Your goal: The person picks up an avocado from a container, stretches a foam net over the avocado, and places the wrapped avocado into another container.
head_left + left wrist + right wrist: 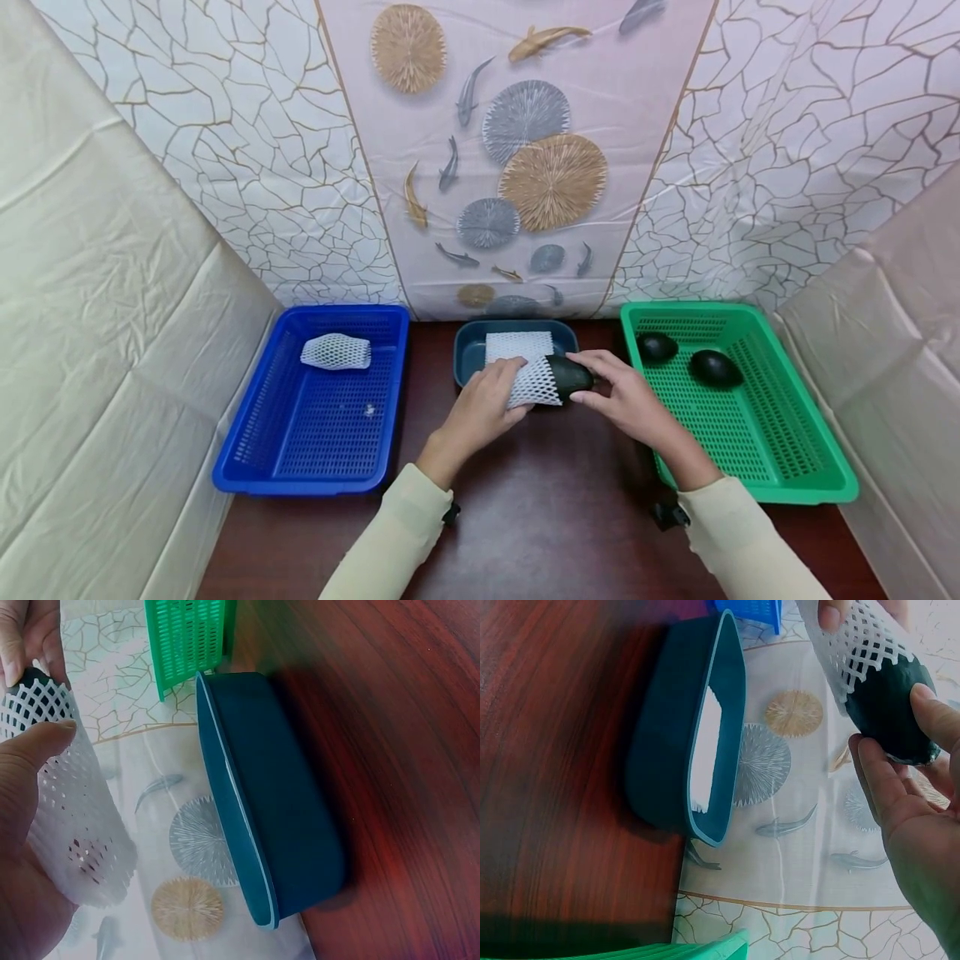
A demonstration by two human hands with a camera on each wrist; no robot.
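Above the table's middle, my left hand [480,410] grips a white foam net sleeve [532,385], its thumb lying along the mesh in the left wrist view. Part of a dark green avocado [573,379] sits inside the sleeve's open end. My right hand [633,406] pinches the bare end of that avocado [891,709] between thumb and fingers. Behind the hands stands a teal tub [289,802] holding a flat white foam net [517,344].
On the right, a green basket [750,442] holds two dark avocados [716,368]. A blue basket [322,450] at the left contains a bulging white foam net [335,352] and a small pale scrap [369,410]. Patterned cloth hangs behind the dark red table [555,517].
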